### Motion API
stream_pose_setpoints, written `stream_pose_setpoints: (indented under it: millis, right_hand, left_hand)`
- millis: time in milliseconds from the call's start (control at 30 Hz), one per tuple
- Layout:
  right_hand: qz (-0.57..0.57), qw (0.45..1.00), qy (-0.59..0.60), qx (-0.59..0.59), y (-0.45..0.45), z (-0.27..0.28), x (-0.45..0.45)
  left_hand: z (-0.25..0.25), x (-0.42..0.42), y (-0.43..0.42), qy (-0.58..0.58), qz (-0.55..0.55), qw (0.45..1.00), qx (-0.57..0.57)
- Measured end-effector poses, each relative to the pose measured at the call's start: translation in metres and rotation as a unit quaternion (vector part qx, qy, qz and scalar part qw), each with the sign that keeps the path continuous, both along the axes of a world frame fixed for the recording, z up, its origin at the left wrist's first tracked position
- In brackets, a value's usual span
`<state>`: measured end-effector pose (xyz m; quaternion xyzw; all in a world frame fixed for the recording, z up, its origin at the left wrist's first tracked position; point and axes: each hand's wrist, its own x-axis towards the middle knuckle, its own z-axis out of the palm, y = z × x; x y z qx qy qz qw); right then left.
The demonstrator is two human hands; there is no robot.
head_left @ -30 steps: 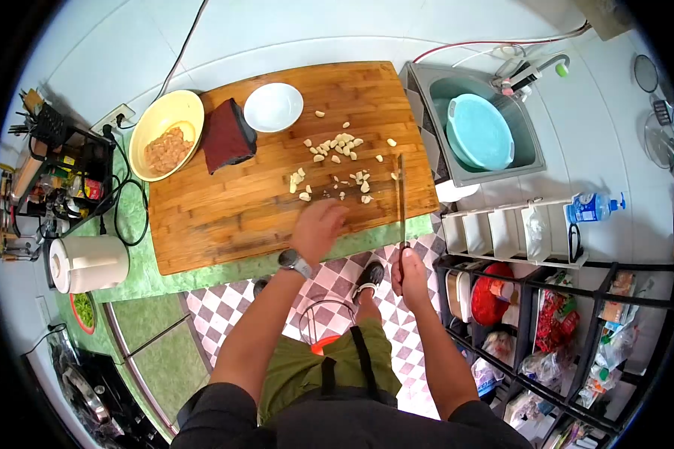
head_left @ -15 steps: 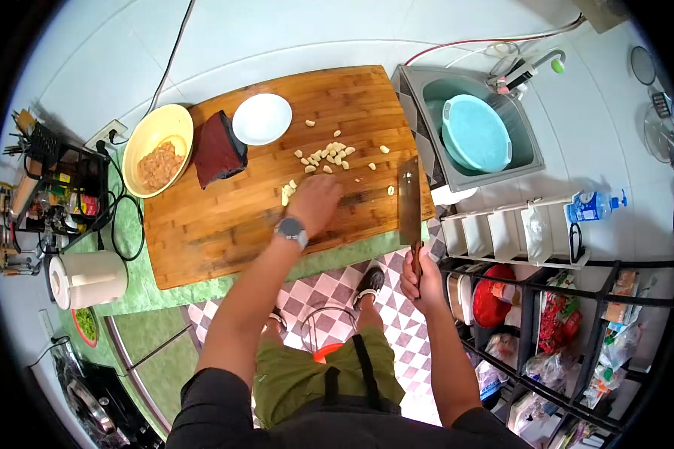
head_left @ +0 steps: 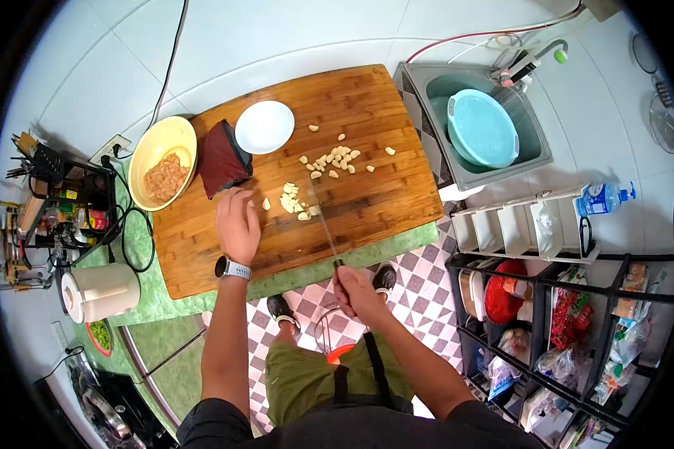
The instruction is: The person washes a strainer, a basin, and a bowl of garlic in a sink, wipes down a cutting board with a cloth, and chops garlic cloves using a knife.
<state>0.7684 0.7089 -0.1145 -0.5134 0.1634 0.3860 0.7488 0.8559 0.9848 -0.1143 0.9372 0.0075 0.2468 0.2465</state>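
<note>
My right hand (head_left: 358,293) is wrapped round the handle of a cleaver (head_left: 324,226), whose blade is seen nearly edge-on over the wooden board (head_left: 202,254). The blade is beside a small pile of garlic pieces (head_left: 290,200). Left of that pile, my left hand (head_left: 238,224) rests on the board with its fingers apart and nothing in it, close to a dark red cloth-like item (head_left: 223,159). More garlic cloves (head_left: 337,159) lie scattered farther back. A white bowl (head_left: 265,127) stands behind the pile.
At the board's left is a yellow bowl (head_left: 138,161) of pale meat pieces. A sink (head_left: 535,153) with a turquoise basin (head_left: 483,127) stands at the right, above a white rack (head_left: 513,228). A cream kettle-like container (head_left: 101,292) is at the left.
My left hand has moved left, away from the garlic. The cleaver has swung left from the board's right edge to the small pile, which now holds more pieces gathered together.
</note>
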Motion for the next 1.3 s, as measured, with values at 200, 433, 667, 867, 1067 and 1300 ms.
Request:
stream_pose_setpoints:
  millis: [200,433,667,867,1067,1300]
  right_hand:
    - [0.013,0.996,-0.074,-0.036,-0.012,0.006,0.008]
    - [-0.126,0.990,-0.041,-0.050,-0.099,0.015,0.020]
    - [-0.140,0.988,-0.055,-0.048,-0.124,0.026,0.015]
    - [-0.108,0.992,-0.050,-0.047,-0.119,0.019,0.008]
    - [-0.083,0.989,-0.068,-0.097,-0.108,0.016,0.012]
    - [-0.147,0.982,-0.079,-0.090,-0.102,0.015,0.014]
  left_hand:
    - [-0.001,-0.002,-0.021,0.016,-0.022,1.000,-0.013]
    - [-0.014,0.094,-0.103,0.032,-0.132,0.987,-0.089]
    - [-0.052,0.098,-0.145,0.067,-0.172,0.980,-0.067]
    - [-0.024,0.037,-0.079,0.022,-0.004,0.997,-0.076]
    - [-0.015,0.024,-0.026,0.012,0.039,0.999,0.002]
    - [-0.021,0.099,-0.128,0.028,-0.231,0.971,-0.057]
